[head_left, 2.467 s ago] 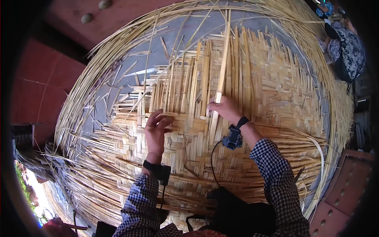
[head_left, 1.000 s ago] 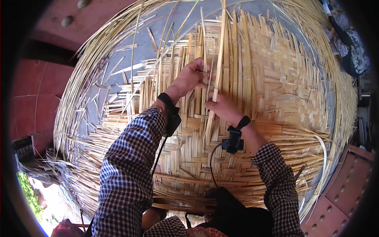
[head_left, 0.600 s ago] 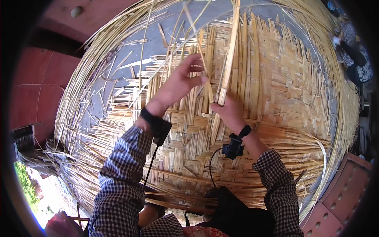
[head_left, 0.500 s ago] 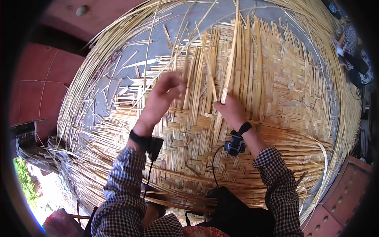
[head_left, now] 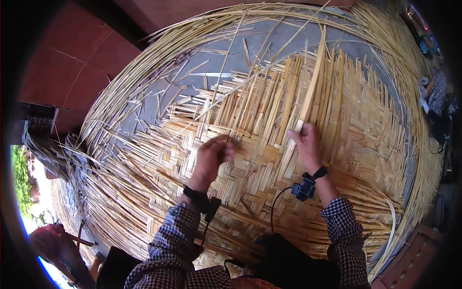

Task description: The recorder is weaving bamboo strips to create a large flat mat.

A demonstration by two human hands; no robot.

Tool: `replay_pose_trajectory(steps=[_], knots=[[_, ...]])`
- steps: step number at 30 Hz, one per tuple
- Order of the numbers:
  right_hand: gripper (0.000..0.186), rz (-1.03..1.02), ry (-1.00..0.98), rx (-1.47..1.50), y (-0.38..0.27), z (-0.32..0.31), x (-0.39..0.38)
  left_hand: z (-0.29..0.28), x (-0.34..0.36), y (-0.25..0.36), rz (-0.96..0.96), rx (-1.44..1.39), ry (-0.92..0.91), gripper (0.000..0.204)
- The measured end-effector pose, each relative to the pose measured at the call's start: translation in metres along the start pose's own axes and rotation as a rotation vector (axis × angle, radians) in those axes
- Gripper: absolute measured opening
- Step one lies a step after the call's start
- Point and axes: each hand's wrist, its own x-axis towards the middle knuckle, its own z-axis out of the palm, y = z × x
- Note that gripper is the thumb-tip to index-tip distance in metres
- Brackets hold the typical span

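Note:
A large woven mat [head_left: 370, 130] of pale split-cane strips spreads before me, its weave unfinished at the far left, where loose strip ends stick out. My right hand [head_left: 308, 144] pinches a long pale strip [head_left: 315, 72] between thumb and fingers; it runs away from me past the mat's far edge. To its left, my left hand [head_left: 214, 156] hovers just over the weave with its fingers curled and smeared by motion, so whether they hold anything is unclear. A thin strip [head_left: 209, 125] lies slantwise just beyond its fingertips. Both wrists wear black bands with small devices.
Bundles of long thin canes [head_left: 139, 72] curve around the mat on the grey floor [head_left: 211, 60]. Loose canes [head_left: 120, 188] fan out at the left. Another person [head_left: 438, 96] sits at the far right, and another [head_left: 62, 250] is partly visible at lower left.
The whole view has shifted, so the mat appears lower and further right. My left hand has come down nearer to me, fingers more curled. My right hand keeps its pinch on the strip.

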Motion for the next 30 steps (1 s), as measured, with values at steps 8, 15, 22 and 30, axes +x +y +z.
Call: replay_pose_trajectory(steps=[8, 15, 22, 30], knots=[[0.034, -0.697, -0.104, -0.32, -0.066, 0.061, -0.003, -0.022, 0.05, 0.031, 0.101, -0.099, -0.277, 0.022], [0.012, -0.543, -0.002, 0.116, -0.047, 0.063, -0.001, 0.041, 0.097, 0.069, 0.328, 1.151, -0.262, 0.023], [0.015, -0.033, -0.093, 0.87, -0.052, 0.073, -0.015, 0.058, 0.097, 0.072, 0.117, 0.83, -0.433, 0.037], [0.016, 0.066, -0.142, 0.808, -0.04, 0.087, 0.005, 0.057, 0.103, 0.046, 0.082, 0.533, -0.468, 0.037]])
